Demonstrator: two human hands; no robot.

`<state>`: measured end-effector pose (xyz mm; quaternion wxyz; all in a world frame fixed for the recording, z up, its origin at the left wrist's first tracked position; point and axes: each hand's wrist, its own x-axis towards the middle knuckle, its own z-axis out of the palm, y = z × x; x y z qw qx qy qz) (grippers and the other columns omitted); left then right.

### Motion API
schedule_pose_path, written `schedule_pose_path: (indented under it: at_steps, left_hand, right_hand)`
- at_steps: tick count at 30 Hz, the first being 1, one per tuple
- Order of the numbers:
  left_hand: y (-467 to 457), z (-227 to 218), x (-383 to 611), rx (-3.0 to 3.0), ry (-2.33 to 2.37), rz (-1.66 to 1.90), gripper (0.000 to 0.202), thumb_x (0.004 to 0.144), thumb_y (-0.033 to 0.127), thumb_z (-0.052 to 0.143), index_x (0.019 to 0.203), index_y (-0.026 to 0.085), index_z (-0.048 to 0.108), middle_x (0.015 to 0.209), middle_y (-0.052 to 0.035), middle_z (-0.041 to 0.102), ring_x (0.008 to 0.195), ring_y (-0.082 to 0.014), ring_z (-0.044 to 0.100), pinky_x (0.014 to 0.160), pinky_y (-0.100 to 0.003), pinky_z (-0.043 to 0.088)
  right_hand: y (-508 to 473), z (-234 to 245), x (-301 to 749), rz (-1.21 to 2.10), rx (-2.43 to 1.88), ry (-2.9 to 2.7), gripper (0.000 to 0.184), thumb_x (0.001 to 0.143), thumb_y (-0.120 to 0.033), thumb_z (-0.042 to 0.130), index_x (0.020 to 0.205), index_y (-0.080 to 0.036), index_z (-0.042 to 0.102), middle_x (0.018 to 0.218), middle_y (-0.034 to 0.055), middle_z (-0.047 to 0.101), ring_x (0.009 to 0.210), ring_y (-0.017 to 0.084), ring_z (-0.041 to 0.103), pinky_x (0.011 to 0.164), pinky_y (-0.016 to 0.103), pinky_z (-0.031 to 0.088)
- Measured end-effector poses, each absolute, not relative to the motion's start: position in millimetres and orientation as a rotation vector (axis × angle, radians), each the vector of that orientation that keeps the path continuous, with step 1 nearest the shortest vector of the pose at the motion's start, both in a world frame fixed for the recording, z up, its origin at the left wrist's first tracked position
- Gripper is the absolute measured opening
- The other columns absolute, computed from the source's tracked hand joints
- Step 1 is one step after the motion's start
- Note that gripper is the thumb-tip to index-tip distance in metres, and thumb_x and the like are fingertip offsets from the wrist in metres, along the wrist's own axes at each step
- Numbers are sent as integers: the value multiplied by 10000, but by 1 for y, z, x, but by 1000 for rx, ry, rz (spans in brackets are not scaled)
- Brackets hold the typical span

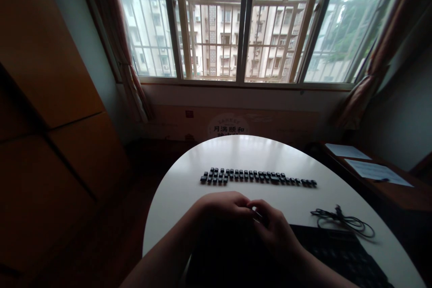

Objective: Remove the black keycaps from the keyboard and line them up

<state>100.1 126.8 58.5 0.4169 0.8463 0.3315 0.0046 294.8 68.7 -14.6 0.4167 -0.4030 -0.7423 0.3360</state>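
Note:
My left hand (221, 207) and my right hand (275, 229) meet over the near end of a black keyboard (334, 252) that lies at the front of a round white table (175, 207). Both hands have their fingers curled. A small light object shows between the fingertips of my right hand; I cannot make out what it is. Beyond the hands, several loose black keycaps (256, 176) are lined up in rows across the table's middle.
A coiled black cable (344, 221) lies on the table's right side. Papers (374, 171) rest on a low wooden desk at the right. A wooden cabinet (50, 99) stands at the left. A barred window (243, 22) with curtains faces me.

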Motion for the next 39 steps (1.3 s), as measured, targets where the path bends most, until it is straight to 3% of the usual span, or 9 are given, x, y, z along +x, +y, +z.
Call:
schedule_pose_path:
  at_steps: [31, 39]
  left_hand:
    - [127, 56, 100, 2127, 802, 52, 302, 919, 379, 539, 1031, 158, 712, 866, -8, 692, 739, -151, 579, 674, -226, 431]
    - [129, 52, 101, 2064, 774, 120, 347, 945, 424, 532, 1075, 161, 719, 928, -24, 712, 786, -163, 609, 724, -239, 453]
  right_hand:
    - [68, -18, 295, 847, -994, -1841, 260, 843, -164, 555, 1092, -209, 615, 832, 22, 687, 780, 193, 666, 735, 281, 526]
    - [68, -12, 295, 831, -947, -1820, 338, 829, -96, 537, 1135, -222, 607, 968, 48, 708, 858, 201, 679, 784, 299, 536]
